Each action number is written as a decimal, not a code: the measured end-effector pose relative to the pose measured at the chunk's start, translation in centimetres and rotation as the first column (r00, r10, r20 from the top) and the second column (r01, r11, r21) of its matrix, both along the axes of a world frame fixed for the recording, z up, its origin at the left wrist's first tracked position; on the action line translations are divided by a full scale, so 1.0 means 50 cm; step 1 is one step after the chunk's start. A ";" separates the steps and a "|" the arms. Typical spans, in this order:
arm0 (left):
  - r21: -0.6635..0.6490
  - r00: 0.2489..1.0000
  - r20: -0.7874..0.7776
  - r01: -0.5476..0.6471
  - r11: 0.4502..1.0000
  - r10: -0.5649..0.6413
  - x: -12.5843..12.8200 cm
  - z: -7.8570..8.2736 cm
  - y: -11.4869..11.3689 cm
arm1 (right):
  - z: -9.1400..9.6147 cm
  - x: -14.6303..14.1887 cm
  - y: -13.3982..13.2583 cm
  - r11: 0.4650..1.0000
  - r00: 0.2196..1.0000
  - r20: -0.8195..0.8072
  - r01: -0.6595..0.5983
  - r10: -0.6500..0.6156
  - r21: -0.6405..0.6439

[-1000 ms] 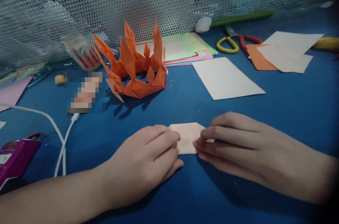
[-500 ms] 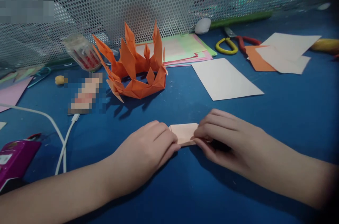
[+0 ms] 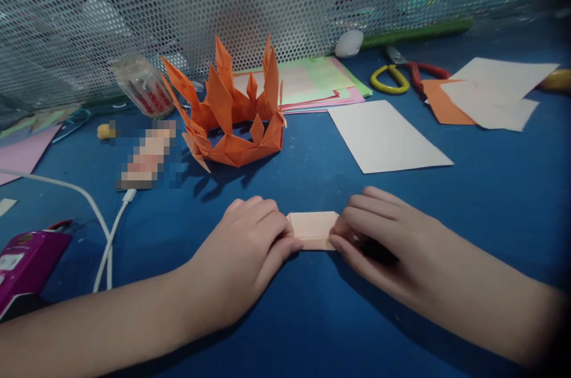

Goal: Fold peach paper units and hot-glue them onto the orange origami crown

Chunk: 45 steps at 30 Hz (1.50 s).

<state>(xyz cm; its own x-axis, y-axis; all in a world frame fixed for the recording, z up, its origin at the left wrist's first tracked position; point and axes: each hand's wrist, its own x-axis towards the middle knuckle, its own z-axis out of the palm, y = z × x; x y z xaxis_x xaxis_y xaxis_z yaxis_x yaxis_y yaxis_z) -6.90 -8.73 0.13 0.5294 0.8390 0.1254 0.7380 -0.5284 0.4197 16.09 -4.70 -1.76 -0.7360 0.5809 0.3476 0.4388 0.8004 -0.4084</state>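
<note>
A small piece of pale peach paper (image 3: pixel 314 227), folded into a narrow strip, lies on the blue table between my hands. A crease runs along its near side, and its far corners are angled. My left hand (image 3: pixel 250 247) pinches the left end between thumb and fingers. At the right end, my right hand (image 3: pixel 383 235) is closed the same way, thumb on the near edge. The fingers cover both ends of the strip. Beyond my hands stands an orange folded-paper crown (image 3: pixel 236 122) with tall pointed pieces.
White paper (image 3: pixel 388 137) lies right of the crown, with stacked coloured sheets (image 3: pixel 312 83) behind. Scissors (image 3: pixel 390 77) and more paper scraps (image 3: pixel 491 89) are at the far right. A glass jar (image 3: pixel 143 86), white cable (image 3: pixel 93 205) and purple box (image 3: pixel 33 262) sit left. A metal mesh (image 3: pixel 200 3) borders the back.
Both hands have shifted slightly along the paper's ends, and more of its near folded edge shows. The whole view has moved a little. The paper stays pinched.
</note>
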 end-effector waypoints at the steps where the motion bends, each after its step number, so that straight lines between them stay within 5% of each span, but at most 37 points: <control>1: -0.016 1.000 -0.008 -0.021 1.000 0.021 0.001 0.000 0.000 | 0.001 0.000 0.000 1.000 1.000 -0.004 0.010 -0.010 0.000; 11: -0.127 0.984 -0.011 -0.180 0.975 0.180 0.012 -0.004 0.003 | -0.009 -0.004 -0.002 0.995 0.995 -0.012 0.095 -0.095 0.001; 17: -0.017 0.982 0.029 -0.187 0.982 0.187 0.003 -0.019 0.003 | -0.008 -0.005 0.000 0.994 0.994 -0.011 0.110 -0.110 0.024; 22: 0.097 0.996 0.094 -0.001 0.995 -0.008 -0.003 -0.014 0.004 | -0.004 -0.007 0.001 0.990 0.990 -0.023 0.138 -0.137 0.035; 27: 0.309 0.970 0.003 0.231 0.923 -0.243 -0.003 -0.006 0.007 | -0.003 -0.008 0.004 0.990 0.985 -0.099 0.139 -0.138 -0.003; 33: 0.416 0.956 -0.157 0.293 0.861 -0.249 0.005 0.007 0.002 | -0.009 0.003 0.017 0.995 0.985 -0.147 0.076 -0.086 -0.070; 45: 0.437 0.941 -0.237 0.325 0.839 -0.242 -0.001 0.018 -0.036 | -0.013 0.007 0.017 0.979 0.981 -0.162 0.077 -0.109 -0.191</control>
<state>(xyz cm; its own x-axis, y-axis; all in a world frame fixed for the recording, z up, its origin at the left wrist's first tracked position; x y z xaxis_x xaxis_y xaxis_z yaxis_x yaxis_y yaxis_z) -6.93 -10.52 1.01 0.7827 0.5145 0.3501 0.5617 -0.8263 -0.0414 16.43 -3.82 -2.42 -0.6148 0.7094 0.3445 0.4189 0.6639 -0.6195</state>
